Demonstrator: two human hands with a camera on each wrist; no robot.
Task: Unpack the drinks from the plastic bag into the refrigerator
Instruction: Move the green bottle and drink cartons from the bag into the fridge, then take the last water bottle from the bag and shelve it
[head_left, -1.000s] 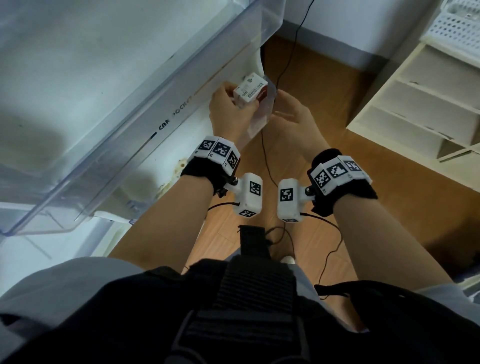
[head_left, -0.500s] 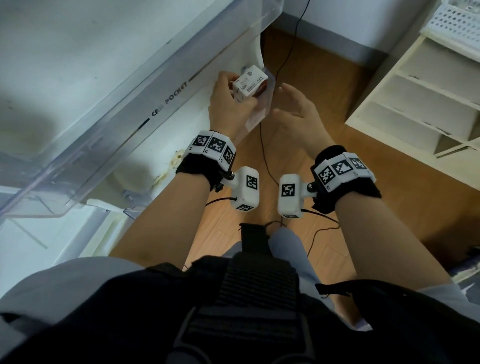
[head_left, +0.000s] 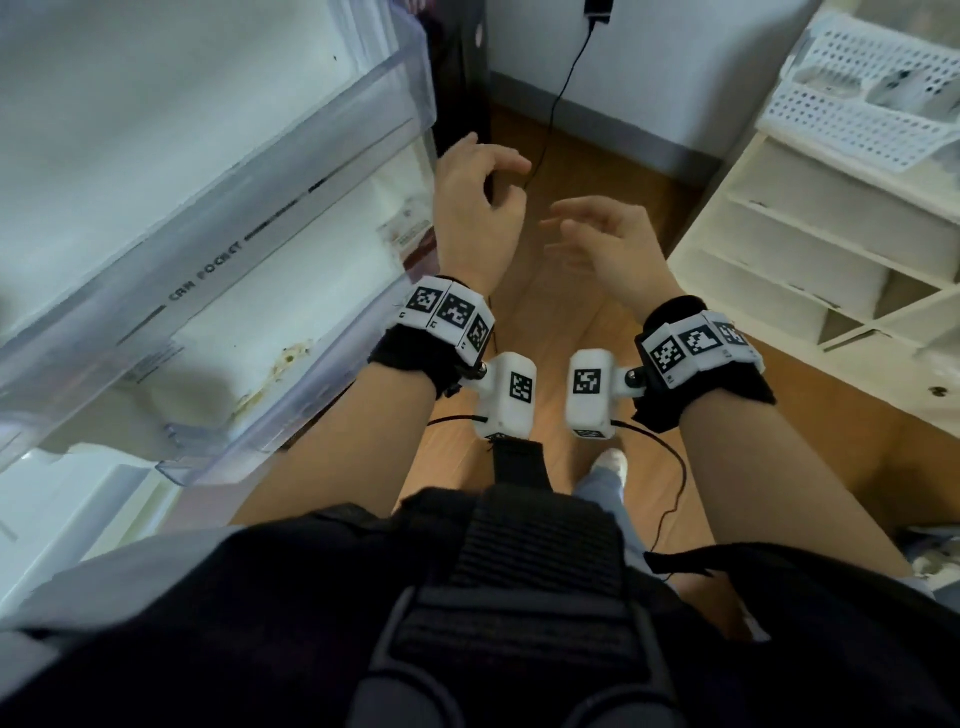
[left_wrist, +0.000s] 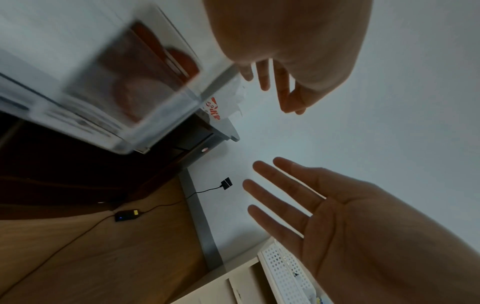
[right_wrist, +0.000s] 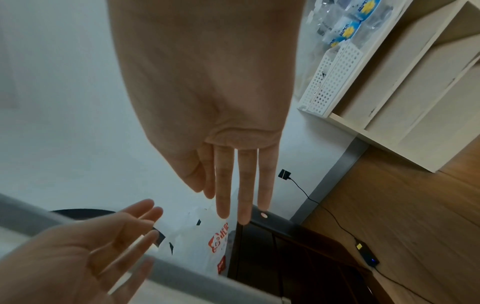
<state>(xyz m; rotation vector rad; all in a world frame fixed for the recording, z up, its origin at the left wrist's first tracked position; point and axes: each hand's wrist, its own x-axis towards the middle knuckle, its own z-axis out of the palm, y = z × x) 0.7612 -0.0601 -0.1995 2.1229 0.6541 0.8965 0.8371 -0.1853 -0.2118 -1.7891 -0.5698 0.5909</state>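
Drink carton (head_left: 413, 240) sits inside the clear door bin (head_left: 291, 208) of the fridge, at its far end (brown-and-white box, blurred through the plastic), so at least one drink is stored. Left hand (head_left: 475, 208) hovers just beside the bin's end, fingers (left_wrist: 265, 76) loosely curled, holding nothing. Right hand (head_left: 605, 244) hangs near it over the wood floor, fingers (right_wrist: 244, 185) spread and relaxed, also holding nothing. Bag (right_wrist: 202, 238) (white plastic, red print) lies on a dark cabinet (right_wrist: 285, 246) past the bin, well apart from both hands. Its contents are hidden, so how many drinks remain I cannot tell. Likely next: reach back to the bag for another one.
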